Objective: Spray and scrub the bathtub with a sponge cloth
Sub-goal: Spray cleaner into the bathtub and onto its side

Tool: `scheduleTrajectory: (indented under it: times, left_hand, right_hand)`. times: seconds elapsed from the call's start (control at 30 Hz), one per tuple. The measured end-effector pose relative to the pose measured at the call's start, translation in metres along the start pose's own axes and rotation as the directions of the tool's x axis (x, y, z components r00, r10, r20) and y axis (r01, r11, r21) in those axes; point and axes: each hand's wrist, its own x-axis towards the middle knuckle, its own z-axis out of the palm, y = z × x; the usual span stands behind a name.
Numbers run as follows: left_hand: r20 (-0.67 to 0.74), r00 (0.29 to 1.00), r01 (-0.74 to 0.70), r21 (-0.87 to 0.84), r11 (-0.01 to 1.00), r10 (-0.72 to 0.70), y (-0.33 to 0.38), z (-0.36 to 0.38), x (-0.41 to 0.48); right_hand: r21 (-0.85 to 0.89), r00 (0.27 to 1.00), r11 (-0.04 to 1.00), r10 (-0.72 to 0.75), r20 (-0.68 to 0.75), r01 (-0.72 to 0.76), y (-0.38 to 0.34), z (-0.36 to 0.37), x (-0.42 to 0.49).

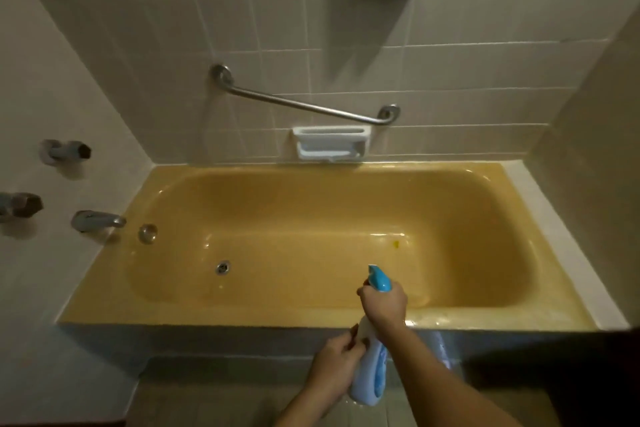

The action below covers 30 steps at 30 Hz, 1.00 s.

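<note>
Bathtub (207, 315): smooth yellow finish, glossy, with highlights along the curves, looks enamelled. Wall tiles (284, 21): glazed, pale, soft sheen. Grab bar (304, 107): metal, satin rather than mirror. Drain (222, 267) and spout (98, 220): shiny metal. Soap dish (330, 144): white, smooth, glossy; ceramic or plastic, can't tell. Spray bottle (372, 367): smooth plastic, pale body, blue trigger head (380, 279). Floor tiles (214, 402): duller, matt-looking.

Glossy mustard bathtub (311, 211); white spray bottle (369, 378), blue nozzle aimed inward, apparently above near rim
</note>
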Motion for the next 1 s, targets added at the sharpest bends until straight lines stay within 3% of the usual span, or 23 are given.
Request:
scheduleTrajectory:
  times: [0.13,0.27,0.5,0.6,0.73,1.0]
  left_hand:
    - [0.085,0.994,-0.073,0.115,0.991,0.063,0.024,0.087,-0.018]
    - [0.221,0.97,-0.157,0.232,0.96,0.105,0.028,0.158,-0.03]
    - [0.449,0.889,-0.262,0.355,0.897,0.082,0.014,0.23,-0.063]
    - [0.481,0.875,-0.249,0.368,0.896,0.046,-0.009,0.226,-0.072]
    - [0.411,0.91,-0.211,0.352,0.912,0.052,-0.046,0.185,-0.085]
    - [0.113,0.992,-0.059,0.079,0.995,0.049,-0.142,0.004,-0.137]
  right_hand:
    - [0.053,0.98,0.998,0.053,-0.194,-0.044,0.026,-0.095,0.017]
    - [0.158,0.906,0.978,0.187,-0.38,-0.135,0.055,-0.183,0.015]
    - [0.243,0.798,0.952,0.289,-0.529,-0.184,0.118,-0.265,-0.026]
    - [0.225,0.804,0.955,0.285,-0.522,-0.192,0.139,-0.258,-0.047]
    - [0.166,0.864,0.961,0.273,-0.423,-0.222,0.149,-0.214,-0.076]
    - [-0.03,0.983,0.99,0.133,-0.128,-0.138,0.132,-0.016,-0.167]
